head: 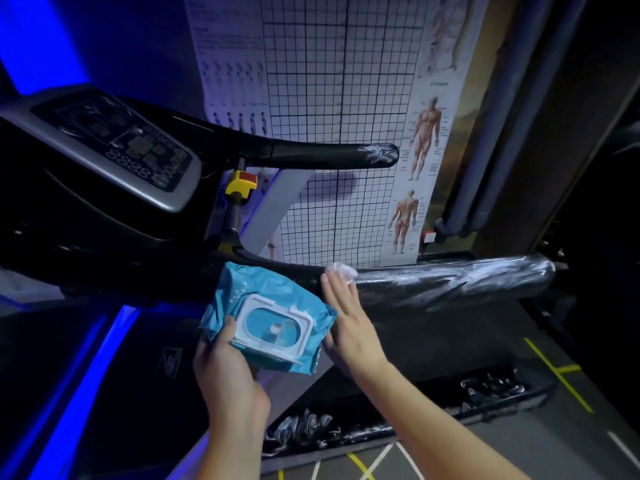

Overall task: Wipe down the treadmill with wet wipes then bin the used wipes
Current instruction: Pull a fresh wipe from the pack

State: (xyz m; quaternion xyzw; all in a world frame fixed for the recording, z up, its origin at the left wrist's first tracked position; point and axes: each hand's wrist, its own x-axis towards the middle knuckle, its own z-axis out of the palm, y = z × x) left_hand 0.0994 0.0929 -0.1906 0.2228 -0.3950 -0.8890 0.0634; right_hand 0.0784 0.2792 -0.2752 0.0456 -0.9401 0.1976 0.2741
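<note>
A black treadmill fills the view, its console [114,147] at the upper left. Its right handrail [450,282] runs across the middle and shows wet streaks. My left hand [225,372] grips a blue pack of wet wipes [263,299] with its white lid flipped open. My right hand [346,317] has straight fingers pressing a white wet wipe [341,270] onto the handrail just right of the pack. Most of the wipe is hidden under my fingertips.
An upper black handlebar [329,155] with wet streaks juts right from the console. A yellow safety switch [240,183] sits below it. A grid and anatomy poster [346,116] covers the wall behind. Grey floor with yellow and white lines [557,372] lies to the right.
</note>
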